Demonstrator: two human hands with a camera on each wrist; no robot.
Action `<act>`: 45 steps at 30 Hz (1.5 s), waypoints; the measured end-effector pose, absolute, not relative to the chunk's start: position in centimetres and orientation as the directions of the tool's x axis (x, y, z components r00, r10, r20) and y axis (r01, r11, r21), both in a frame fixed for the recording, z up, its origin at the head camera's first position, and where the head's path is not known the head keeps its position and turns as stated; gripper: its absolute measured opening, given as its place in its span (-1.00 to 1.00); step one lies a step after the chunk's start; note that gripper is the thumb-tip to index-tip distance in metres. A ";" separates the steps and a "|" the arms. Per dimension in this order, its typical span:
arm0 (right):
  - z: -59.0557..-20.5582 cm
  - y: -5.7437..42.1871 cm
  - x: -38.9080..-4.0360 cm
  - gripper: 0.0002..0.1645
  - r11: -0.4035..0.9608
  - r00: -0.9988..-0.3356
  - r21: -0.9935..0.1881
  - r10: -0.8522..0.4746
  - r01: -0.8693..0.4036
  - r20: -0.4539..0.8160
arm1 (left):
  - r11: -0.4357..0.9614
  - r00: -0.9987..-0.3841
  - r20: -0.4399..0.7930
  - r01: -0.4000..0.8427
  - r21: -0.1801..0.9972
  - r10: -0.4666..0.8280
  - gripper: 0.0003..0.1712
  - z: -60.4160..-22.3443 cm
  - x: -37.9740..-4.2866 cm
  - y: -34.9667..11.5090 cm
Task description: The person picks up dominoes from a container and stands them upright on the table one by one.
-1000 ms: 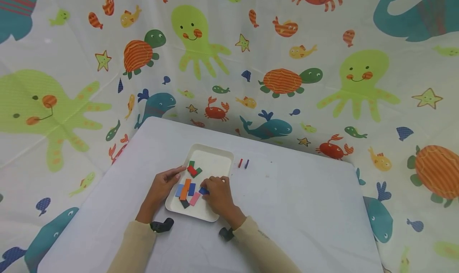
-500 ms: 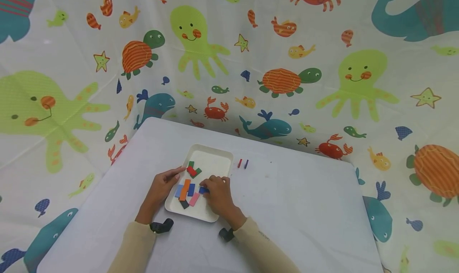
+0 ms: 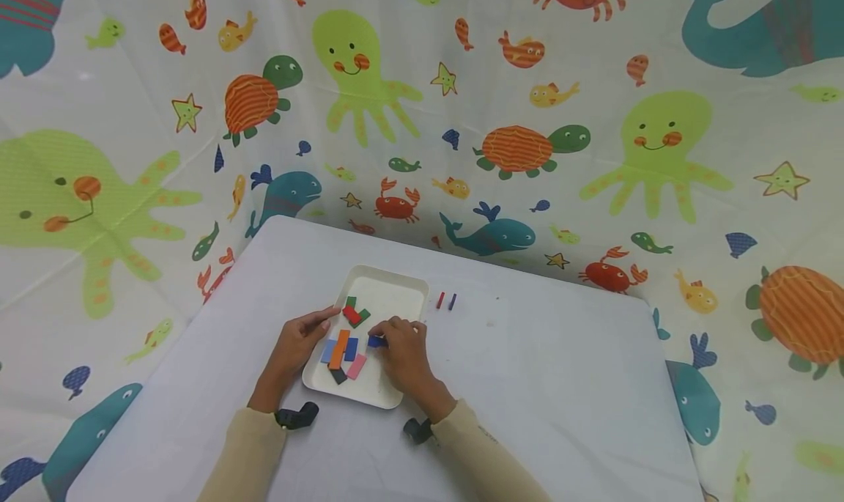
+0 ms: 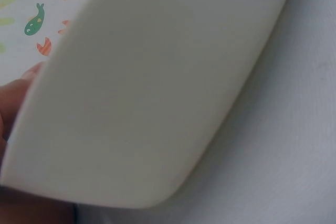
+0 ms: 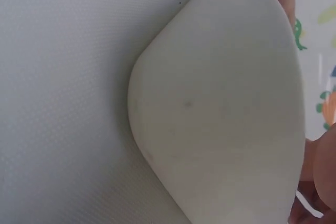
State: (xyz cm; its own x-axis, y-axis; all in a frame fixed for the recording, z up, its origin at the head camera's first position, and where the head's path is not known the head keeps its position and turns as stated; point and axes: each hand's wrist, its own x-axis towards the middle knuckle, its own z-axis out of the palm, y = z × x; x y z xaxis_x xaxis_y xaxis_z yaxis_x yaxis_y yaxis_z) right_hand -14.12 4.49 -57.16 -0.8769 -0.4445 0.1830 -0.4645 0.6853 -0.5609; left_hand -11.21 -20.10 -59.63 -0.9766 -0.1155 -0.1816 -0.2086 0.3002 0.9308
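Observation:
In the head view, a white tray (image 3: 402,281) lies on the table with flat colored blocks in it. My right hand (image 3: 405,352) is over the tray's right side, pinching a dark blue block (image 3: 376,341) between thumb and fingers. My left hand (image 3: 300,341) rests at the left rim, fingertips close to a red block (image 3: 352,316) lying across green blocks (image 3: 352,301). Nearer me, an orange block (image 3: 339,349) lies across a light blue block (image 3: 327,352) and another blue block (image 3: 352,349). A pink block (image 3: 357,366) and a dark block (image 3: 338,376) are beside them.
A thin red stick (image 3: 440,300) and a thin blue stick (image 3: 452,302) lie right of the tray on the white-covered table (image 3: 560,370). Behind hangs a curtain (image 3: 422,106) printed with sea animals. Both wrist views mostly show the tray's outer wall (image 4: 157,87).
My right hand has moved slightly away from me across the tray, carrying the dark blue block with it. My left hand and the other blocks have stayed in place.

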 end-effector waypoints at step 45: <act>-56.0 6.9 -16.4 -0.62 0.523 -0.914 -0.750 -0.239 -0.406 0.328 | 0.292 -0.971 -0.205 -0.234 0.927 -0.126 -0.53 -59.5 -11.4 -20.0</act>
State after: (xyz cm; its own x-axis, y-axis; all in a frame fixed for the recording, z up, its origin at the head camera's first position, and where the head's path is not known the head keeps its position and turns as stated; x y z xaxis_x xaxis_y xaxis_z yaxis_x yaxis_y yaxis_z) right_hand -16.36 6.92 -55.96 -0.9138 -0.2395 0.3280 -0.4061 0.5225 -0.7497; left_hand -11.35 -20.04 -59.46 -0.9706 -0.1260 -0.2049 -0.2337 0.2919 0.9275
